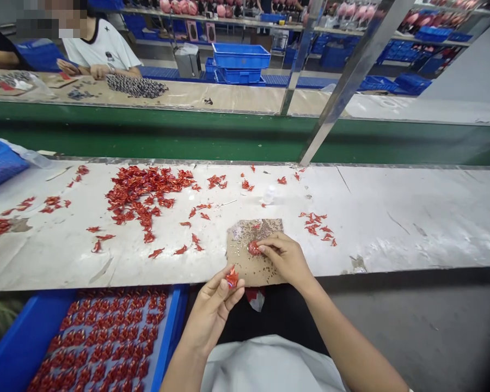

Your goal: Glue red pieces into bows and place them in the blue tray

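My left hand (218,305) pinches a small red figure-like piece (231,277) between thumb and fingers, just off the near edge of a cardboard sheet. The piece has pointed, shiny parts; its exact kind is not clear. Over the cardboard (245,267), my right hand (286,257) has thumb and forefinger closed at the edge of a small round red thing (253,248). Many tiny shiny specks lie scattered on that sheet. A large heap of similar red pieces (136,190) is to the left on the white tabletop (375,223).
A blue crate (183,305) below the table's front edge holds rows of red pieces. Loose red pieces (318,226) lie right of the cardboard. A metal post (343,81) rises behind the table. Across the green divider (155,130), a person (102,49) sits at another bench.
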`<state>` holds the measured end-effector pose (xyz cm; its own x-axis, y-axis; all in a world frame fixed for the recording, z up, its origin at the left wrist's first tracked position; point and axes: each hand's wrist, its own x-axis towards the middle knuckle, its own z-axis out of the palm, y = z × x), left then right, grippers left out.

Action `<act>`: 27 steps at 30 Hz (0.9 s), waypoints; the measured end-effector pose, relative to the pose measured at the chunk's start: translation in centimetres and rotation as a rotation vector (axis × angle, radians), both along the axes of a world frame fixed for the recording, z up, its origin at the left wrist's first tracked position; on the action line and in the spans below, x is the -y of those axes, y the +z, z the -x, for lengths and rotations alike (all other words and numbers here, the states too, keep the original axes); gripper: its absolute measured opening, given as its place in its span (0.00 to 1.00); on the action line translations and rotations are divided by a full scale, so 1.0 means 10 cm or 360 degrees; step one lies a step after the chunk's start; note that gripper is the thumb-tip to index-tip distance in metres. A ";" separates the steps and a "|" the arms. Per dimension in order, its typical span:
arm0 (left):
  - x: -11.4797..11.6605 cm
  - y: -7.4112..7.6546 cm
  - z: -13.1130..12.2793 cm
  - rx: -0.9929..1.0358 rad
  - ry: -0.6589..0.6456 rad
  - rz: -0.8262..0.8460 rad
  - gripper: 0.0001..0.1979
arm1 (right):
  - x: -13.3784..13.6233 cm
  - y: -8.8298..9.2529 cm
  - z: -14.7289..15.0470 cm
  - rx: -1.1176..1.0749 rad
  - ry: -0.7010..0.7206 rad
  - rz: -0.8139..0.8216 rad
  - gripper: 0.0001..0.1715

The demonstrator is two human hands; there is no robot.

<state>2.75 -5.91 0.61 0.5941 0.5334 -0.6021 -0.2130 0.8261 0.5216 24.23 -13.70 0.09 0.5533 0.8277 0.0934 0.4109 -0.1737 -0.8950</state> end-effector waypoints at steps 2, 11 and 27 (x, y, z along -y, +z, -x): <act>0.00 -0.02 -0.01 -0.0010 0.0025 0.0010 0.26 | 0.02 -0.01 0.01 0.0023 -0.0016 -0.0017 0.08; 0.03 -0.01 -0.10 -0.0043 0.0074 0.0013 0.27 | 0.16 0.14 0.18 -0.0076 0.0132 -0.0206 0.07; 0.07 0.07 -0.24 0.0102 -0.0245 0.0011 0.23 | 0.18 0.26 0.34 -0.0452 0.0586 -0.0375 0.05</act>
<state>5.15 -6.62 1.30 0.7059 0.4287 -0.5639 -0.1160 0.8553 0.5050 20.86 -15.49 2.67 0.2600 0.9469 0.1890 0.1419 0.1562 -0.9775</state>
